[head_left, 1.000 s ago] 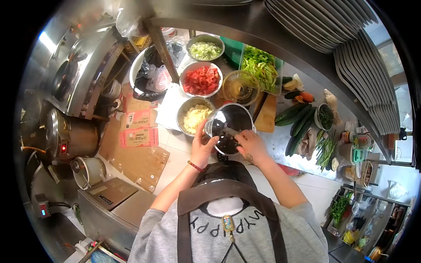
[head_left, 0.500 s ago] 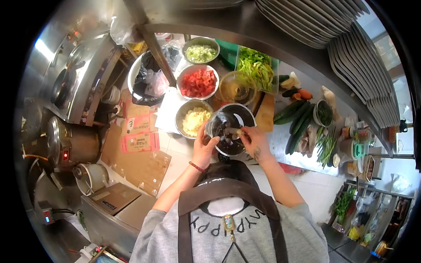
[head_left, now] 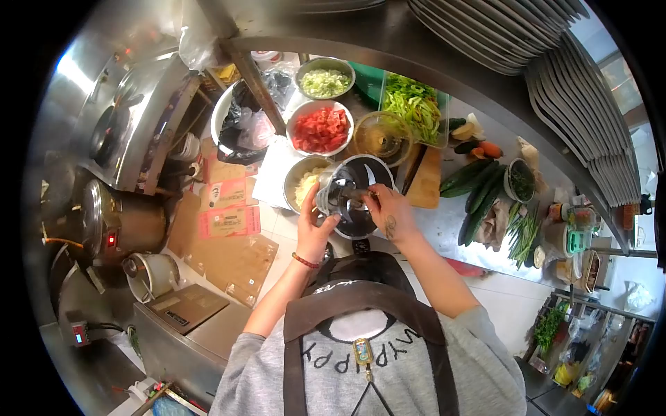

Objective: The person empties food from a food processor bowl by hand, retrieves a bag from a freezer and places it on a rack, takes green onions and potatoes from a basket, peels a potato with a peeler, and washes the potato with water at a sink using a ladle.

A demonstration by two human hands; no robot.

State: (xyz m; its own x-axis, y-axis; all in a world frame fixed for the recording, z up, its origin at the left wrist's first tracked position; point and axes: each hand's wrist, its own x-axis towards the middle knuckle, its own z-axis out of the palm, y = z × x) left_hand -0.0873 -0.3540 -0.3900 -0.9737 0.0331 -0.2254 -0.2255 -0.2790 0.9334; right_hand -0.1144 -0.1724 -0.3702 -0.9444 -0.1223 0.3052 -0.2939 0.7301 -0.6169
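My left hand [head_left: 316, 225] grips the side of a clear see-through container [head_left: 336, 193], tilted over a dark-looking round bowl [head_left: 374, 173] with a pale rim. My right hand [head_left: 388, 211] is closed at the container's mouth, its fingers pinched on a small utensil [head_left: 362, 197] that reaches inside; its kind is hard to make out. Behind the container, a metal bowl of pale yellow chopped food [head_left: 305, 182] is partly covered. Beyond it stand a white bowl of red chopped pieces [head_left: 320, 130] and a clear empty-looking bowl [head_left: 381, 139].
A bowl of chopped green onion [head_left: 325, 82] and a clear tub of green leaves [head_left: 411, 107] stand at the back. Cucumbers [head_left: 479, 191] and a wooden board [head_left: 423, 182] lie to the right. Overhead, a metal shelf [head_left: 347, 45] carries stacked plates [head_left: 576, 104].
Both hands have shifted slightly left with the clear container, which now shows more plainly above the dark bowl. The whole view has moved a little.
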